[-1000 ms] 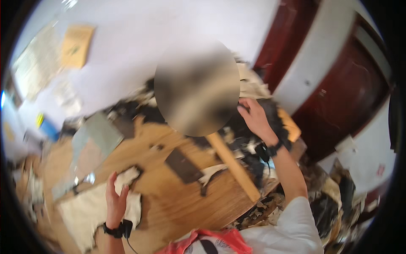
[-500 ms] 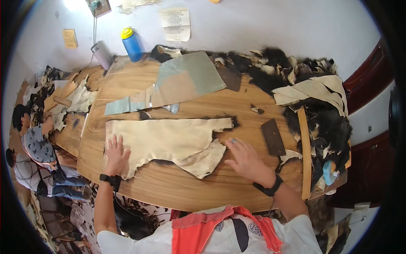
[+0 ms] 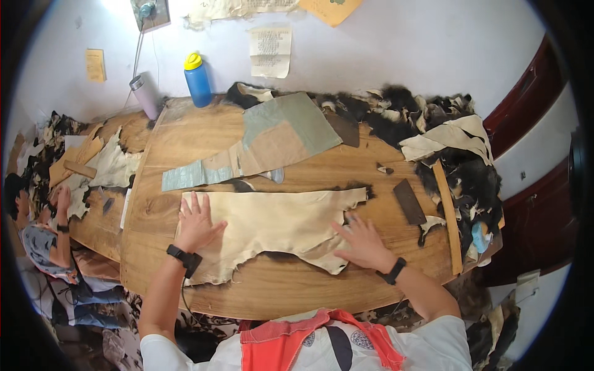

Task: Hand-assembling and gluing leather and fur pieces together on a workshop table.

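A pale piece of fur hide (image 3: 278, 216) lies skin side up on the wooden table in front of me, with dark hair showing along its edges. My left hand (image 3: 199, 226) rests flat on its left end, fingers spread. At the ragged right end, my right hand (image 3: 362, 243) is open over the edge, fingers apart. Just beyond the hide lies a large flat pattern piece (image 3: 291, 133), grey-green and brown, with a narrow taped arm reaching left. A dark rectangular block (image 3: 409, 201) lies to the right of my right hand.
A wooden strip (image 3: 447, 216) lies at the right beside heaped black fur scraps (image 3: 467, 185). A blue bottle (image 3: 198, 86) and a pinkish flask (image 3: 144, 99) stand at the back. On the far left, another person (image 3: 46, 247) works at an adjoining table surface with hide pieces (image 3: 114, 162).
The hide has shifted rightward on the table under my left hand. My right hand has gone from beside its right edge to over it. The view has tilted up slightly.
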The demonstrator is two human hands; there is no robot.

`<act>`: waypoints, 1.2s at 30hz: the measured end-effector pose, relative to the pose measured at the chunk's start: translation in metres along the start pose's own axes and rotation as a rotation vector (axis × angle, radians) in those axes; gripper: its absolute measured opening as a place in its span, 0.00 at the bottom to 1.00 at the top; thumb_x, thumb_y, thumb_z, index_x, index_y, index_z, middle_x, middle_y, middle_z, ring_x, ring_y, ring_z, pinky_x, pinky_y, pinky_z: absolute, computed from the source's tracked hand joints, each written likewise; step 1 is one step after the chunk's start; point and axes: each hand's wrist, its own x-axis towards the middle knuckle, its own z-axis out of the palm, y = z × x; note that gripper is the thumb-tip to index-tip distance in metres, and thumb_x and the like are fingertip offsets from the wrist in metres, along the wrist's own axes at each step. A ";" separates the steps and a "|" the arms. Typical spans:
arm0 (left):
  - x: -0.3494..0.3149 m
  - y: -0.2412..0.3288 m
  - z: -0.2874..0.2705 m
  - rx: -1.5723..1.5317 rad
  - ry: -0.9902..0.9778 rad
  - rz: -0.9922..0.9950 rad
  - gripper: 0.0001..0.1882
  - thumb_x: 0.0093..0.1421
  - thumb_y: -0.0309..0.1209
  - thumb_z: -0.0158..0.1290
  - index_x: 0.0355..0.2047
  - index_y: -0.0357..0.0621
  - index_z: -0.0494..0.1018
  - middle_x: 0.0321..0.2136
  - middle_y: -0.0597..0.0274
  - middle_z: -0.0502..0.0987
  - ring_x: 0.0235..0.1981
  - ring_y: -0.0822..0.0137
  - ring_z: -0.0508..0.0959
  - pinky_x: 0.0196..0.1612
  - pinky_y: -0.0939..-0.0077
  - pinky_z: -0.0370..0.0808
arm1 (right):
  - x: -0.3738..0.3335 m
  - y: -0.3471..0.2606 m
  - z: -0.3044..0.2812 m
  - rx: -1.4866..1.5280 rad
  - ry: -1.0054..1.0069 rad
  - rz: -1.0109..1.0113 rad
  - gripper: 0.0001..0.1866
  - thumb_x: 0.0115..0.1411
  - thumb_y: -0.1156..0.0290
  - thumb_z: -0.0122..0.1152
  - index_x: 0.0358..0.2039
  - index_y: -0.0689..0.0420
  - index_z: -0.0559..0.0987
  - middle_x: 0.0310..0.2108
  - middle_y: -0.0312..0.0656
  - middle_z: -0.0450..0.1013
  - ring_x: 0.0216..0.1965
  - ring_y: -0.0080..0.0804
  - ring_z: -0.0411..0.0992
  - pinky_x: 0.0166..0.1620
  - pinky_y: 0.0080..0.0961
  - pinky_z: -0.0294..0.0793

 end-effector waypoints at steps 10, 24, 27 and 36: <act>0.014 0.013 -0.054 0.218 -0.058 -0.013 0.44 0.62 0.52 0.59 0.69 0.37 0.58 0.70 0.40 0.58 0.71 0.32 0.53 0.66 0.29 0.55 | -0.007 0.032 -0.039 0.052 0.222 0.179 0.33 0.57 0.53 0.67 0.57 0.59 0.74 0.53 0.53 0.73 0.60 0.51 0.67 0.59 0.55 0.64; 0.077 0.031 -0.053 -0.516 -0.253 0.220 0.30 0.57 0.38 0.65 0.58 0.43 0.72 0.64 0.44 0.67 0.61 0.42 0.69 0.56 0.55 0.74 | 0.032 0.027 -0.075 0.275 0.017 0.024 0.23 0.63 0.53 0.60 0.51 0.57 0.79 0.48 0.55 0.75 0.49 0.55 0.75 0.49 0.46 0.76; 0.110 -0.032 -0.027 -0.290 0.229 0.274 0.29 0.54 0.32 0.67 0.56 0.41 0.72 0.58 0.46 0.70 0.56 0.46 0.72 0.54 0.56 0.74 | 0.110 0.073 -0.096 0.241 0.279 0.146 0.20 0.62 0.57 0.61 0.46 0.60 0.80 0.46 0.54 0.76 0.47 0.54 0.75 0.47 0.46 0.76; 0.117 -0.009 -0.066 -0.192 0.123 0.391 0.35 0.45 0.27 0.70 0.56 0.44 0.71 0.50 0.49 0.74 0.54 0.46 0.72 0.55 0.58 0.73 | 0.277 0.118 -0.035 0.117 0.497 0.341 0.33 0.52 0.56 0.73 0.52 0.64 0.74 0.44 0.53 0.79 0.47 0.57 0.77 0.54 0.44 0.75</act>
